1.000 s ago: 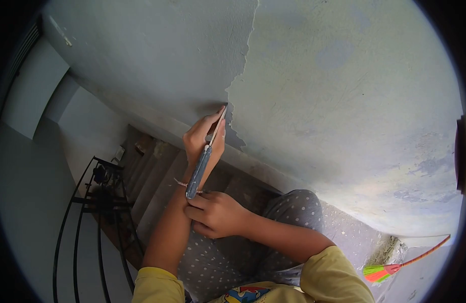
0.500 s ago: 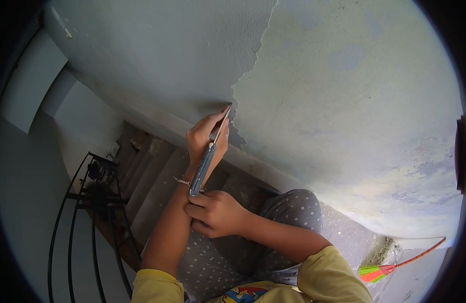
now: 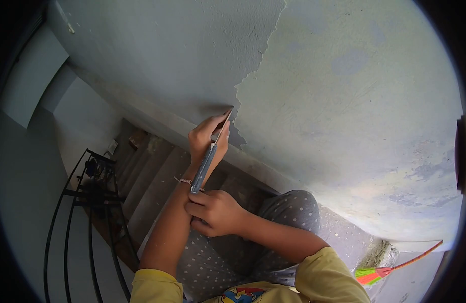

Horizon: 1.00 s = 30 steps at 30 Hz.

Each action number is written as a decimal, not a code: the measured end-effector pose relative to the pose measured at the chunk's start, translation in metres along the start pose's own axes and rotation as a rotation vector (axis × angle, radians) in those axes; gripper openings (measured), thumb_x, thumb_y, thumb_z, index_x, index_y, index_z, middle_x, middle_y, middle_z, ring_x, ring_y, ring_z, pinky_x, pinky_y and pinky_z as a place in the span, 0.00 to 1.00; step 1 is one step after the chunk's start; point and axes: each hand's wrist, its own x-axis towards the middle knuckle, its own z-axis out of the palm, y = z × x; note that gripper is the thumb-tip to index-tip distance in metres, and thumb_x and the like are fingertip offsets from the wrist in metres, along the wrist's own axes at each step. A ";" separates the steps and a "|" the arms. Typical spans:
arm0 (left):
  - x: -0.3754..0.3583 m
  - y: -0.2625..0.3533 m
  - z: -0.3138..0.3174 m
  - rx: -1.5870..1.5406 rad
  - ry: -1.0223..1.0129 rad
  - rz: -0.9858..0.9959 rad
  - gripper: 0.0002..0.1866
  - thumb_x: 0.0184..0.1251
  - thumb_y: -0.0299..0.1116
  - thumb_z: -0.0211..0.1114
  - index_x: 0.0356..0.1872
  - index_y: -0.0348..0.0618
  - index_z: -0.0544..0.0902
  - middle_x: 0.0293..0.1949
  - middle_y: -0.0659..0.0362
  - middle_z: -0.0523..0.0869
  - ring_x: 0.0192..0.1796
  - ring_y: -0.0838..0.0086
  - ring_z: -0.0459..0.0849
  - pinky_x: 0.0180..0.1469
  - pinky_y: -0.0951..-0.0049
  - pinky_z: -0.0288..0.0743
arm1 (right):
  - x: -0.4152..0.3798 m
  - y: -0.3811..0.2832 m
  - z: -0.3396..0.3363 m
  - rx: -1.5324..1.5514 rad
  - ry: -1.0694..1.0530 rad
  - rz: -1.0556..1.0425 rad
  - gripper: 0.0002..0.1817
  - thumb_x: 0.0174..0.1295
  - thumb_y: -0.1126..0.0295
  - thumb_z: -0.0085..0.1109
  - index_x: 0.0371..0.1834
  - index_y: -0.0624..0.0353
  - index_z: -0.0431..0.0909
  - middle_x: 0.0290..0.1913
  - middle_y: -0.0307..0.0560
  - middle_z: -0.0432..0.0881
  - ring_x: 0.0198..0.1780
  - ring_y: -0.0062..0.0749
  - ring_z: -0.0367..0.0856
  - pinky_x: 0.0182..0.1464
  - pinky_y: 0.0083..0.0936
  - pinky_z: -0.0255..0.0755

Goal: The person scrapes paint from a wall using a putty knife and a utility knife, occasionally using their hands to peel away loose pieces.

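Observation:
A scraper with a dark, paint-specked handle and a thin blade seen edge-on slants up toward the wall. My left hand is closed around its blade, with the fingertips close to the wall surface. At the butt of the handle, the curled fingers of my right hand close against its end, beside my left forearm. The blade's tip meets the grey paint just left of a ragged paint edge. Right of that edge, a paler, patchy surface is exposed.
Concrete stairs run down at the left, beside a black metal railing. My knees in dotted grey trousers are bent below my hands. A broom with green and orange bristles lies at the lower right.
The view has shifted slightly, so the wall edge sits a little further right and the railing a little further left. Both hands keep nearly the same hold on the scraper.

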 end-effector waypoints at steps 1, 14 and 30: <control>0.000 0.001 -0.001 0.001 -0.017 -0.024 0.10 0.62 0.21 0.69 0.45 0.35 0.86 0.29 0.53 0.87 0.27 0.75 0.82 0.33 0.76 0.76 | 0.000 -0.001 0.000 0.000 0.000 0.002 0.12 0.44 0.71 0.62 0.30 0.60 0.71 0.35 0.50 0.73 0.32 0.46 0.82 0.32 0.42 0.76; -0.005 -0.002 0.001 -0.012 -0.027 -0.068 0.11 0.62 0.21 0.69 0.46 0.37 0.86 0.32 0.52 0.89 0.30 0.72 0.87 0.35 0.76 0.80 | 0.000 -0.001 0.002 0.006 0.036 0.004 0.11 0.44 0.71 0.63 0.29 0.60 0.72 0.34 0.49 0.73 0.29 0.46 0.80 0.30 0.41 0.74; -0.010 -0.008 0.003 -0.022 -0.018 -0.067 0.11 0.62 0.21 0.69 0.46 0.37 0.87 0.32 0.52 0.89 0.30 0.72 0.87 0.35 0.75 0.79 | -0.002 0.000 0.003 0.012 -0.007 0.042 0.10 0.44 0.72 0.62 0.29 0.61 0.73 0.35 0.50 0.74 0.31 0.47 0.82 0.31 0.41 0.76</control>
